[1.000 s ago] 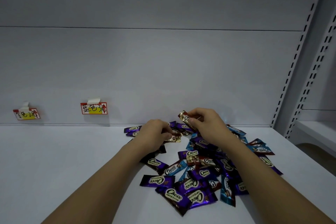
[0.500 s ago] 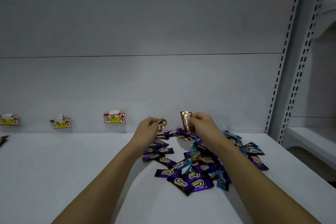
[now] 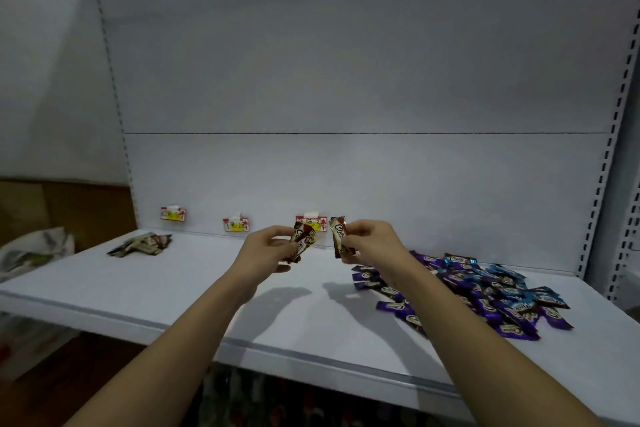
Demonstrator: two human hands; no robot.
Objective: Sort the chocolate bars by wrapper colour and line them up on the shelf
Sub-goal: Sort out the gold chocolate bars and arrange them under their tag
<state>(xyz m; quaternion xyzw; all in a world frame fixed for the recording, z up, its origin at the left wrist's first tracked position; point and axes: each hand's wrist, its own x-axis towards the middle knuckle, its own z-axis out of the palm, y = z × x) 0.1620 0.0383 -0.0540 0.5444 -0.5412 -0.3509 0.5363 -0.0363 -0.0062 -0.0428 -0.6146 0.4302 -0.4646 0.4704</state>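
Item: two brown-and-gold chocolate bars, held above the white shelf (image 3: 145, 284). One bar (image 3: 302, 240) was pinched in the left hand (image 3: 266, 251), fingers curled round its lower half; more than one wrapper may have been held there, but this could not be told. The other bar (image 3: 338, 236) was pinched near its lower end by the right hand (image 3: 372, 244) and stood nearly upright. Both were clear of the shelf surface, in front of the third small label (image 3: 311, 222) on the back panel (image 3: 346, 166).

Stock unsorted: a loose heap of purple and blue bars (image 3: 485, 295) lay on the shelf at the right, overlapping. Stock sorted: a small group of brown bars (image 3: 142, 244) lay at the far left, below the first label (image 3: 173, 213); a second label (image 3: 236, 224) stood between.

Handling, as judged: the bars were taken to be light, the foil wrappers thin, crinkly and somewhat slippery, the contents stiff but liable to snap if bent. A pinch across the middle or at the crimped end seam was thought best.

Not made out: the writing on the labels was too small to be read. The part of the heap behind the right forearm was hidden. A crumpled bag (image 3: 34, 250) at the left edge was cut off, and the goods below the shelf were too dark to be identified.
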